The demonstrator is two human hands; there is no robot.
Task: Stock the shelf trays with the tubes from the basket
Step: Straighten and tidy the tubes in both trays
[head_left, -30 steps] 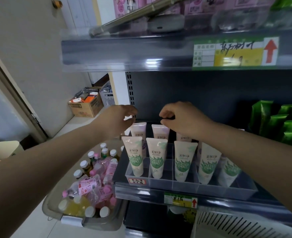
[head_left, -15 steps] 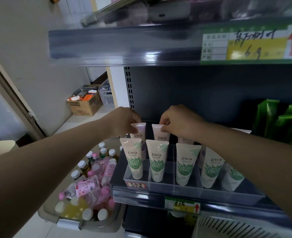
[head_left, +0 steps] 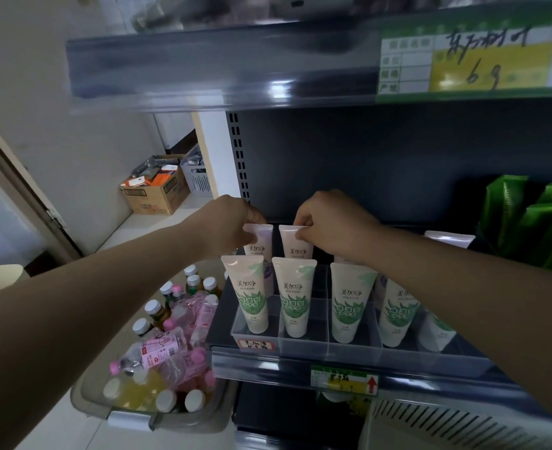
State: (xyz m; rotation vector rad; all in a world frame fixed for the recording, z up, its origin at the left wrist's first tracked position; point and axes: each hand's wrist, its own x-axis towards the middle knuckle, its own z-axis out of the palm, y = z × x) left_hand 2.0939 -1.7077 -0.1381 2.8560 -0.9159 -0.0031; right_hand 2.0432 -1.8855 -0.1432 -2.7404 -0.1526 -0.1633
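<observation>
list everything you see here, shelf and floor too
front tubes: five, white with green leaves, tray's front row
left back tube: one, pale purple, behind front row
right back tube: one, pale pink, behind front row
tray: one, clear, lower shelf
green packs: several, green, shelf's right
basket: one, grey, floor left
bottles: many, pink and yellow, in basket
cardboard box: one, brown, by far wall
left grip: one, pinching left back tube's top
right grip: one, pinching right back tube's top

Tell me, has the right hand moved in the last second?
Yes: the right hand dropped slightly toward the clear tray and now pinches the pink tube by its top edge.
</observation>
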